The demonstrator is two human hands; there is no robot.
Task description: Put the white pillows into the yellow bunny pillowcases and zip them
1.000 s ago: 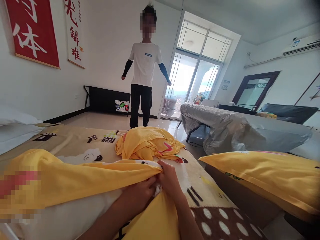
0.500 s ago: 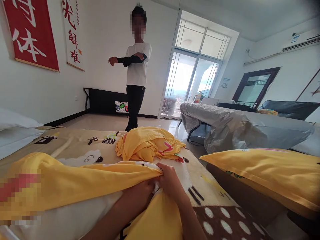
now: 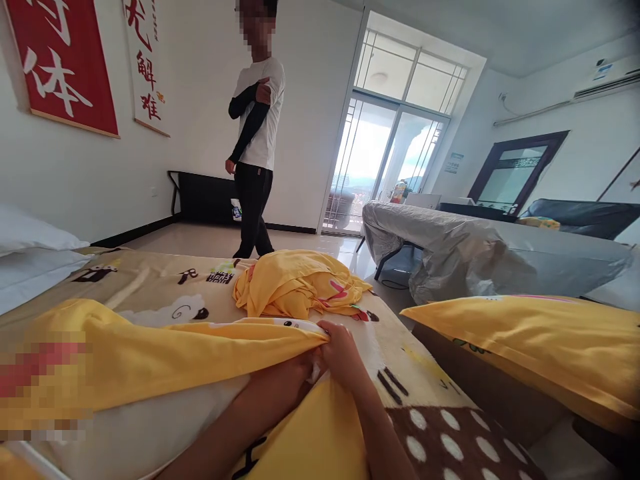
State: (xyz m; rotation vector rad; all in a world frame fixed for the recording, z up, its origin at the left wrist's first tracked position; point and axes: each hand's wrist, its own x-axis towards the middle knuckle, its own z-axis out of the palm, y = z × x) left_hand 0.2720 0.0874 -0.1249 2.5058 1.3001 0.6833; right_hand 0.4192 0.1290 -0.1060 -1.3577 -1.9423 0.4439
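A yellow pillowcase [image 3: 200, 357] with a printed design is spread in front of me, a white pillow [image 3: 165, 427] showing inside its opening. My right hand [image 3: 343, 350] is closed on the pillowcase's edge at the far corner. Beneath the raised fabric, my left forearm reaches in to that same corner. The left hand [image 3: 299, 373] is close beside the right one, with a bit of white showing between them. Its fingers are hidden by the cloth and shadow. Just beyond the hands lies a crumpled yellow cloth [image 3: 295, 283].
The patterned blanket [image 3: 155, 283] covers the bed. White pillows [image 3: 40, 267] lie at left, a yellow pillow [image 3: 540, 347] at right. A person [image 3: 260, 120] stands past the bed's far edge. Plastic-covered furniture [image 3: 480, 247] is at back right, before a glass door [image 3: 380, 147].
The person beyond the bed has shifted left, turned, and lowered one arm, the other hand now on the upper arm. My hands keep their hold almost unchanged; the view tilts slightly.
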